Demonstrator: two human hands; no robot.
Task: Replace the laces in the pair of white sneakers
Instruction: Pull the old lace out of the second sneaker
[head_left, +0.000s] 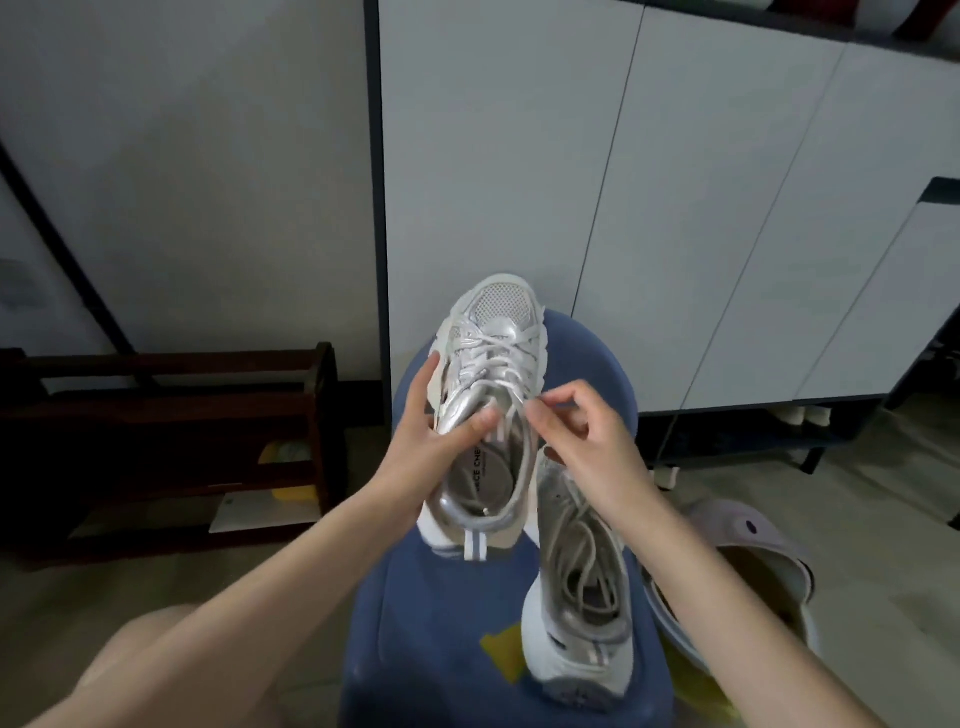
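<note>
Head view, centre of frame: left hand (426, 441) grips a white and silver sneaker (488, 395) by its side and tongue, thumb pressed on the tongue, fingers wrapped round the outer wall, toe pointing toward the top of the frame. Sneaker is held above a blue stool (436, 623); whether its heel touches the seat cannot be told. White lace (493, 348) crosses through the eyelets over the tongue. Right hand (582, 441) sits just right of the shoe's collar, thumb and forefinger pinching a lace end near the top eyelets, other fingers curled. Lower centre-right: second sneaker (576, 597) lies on the stool seat, heel toward the bottom edge, its grey lace (576, 545) loose and tangled over the opening. Both forearms bare, entering from the bottom corners; a bare knee (130, 670) at lower left. Right of the stool on the floor: a pale lilac clog (753, 540), partly hidden behind the right forearm. Left of frame: dark wooden rack (171, 447) with something yellow on a lower shelf. Upper right: white cabinet doors (675, 208) behind the stool.
</note>
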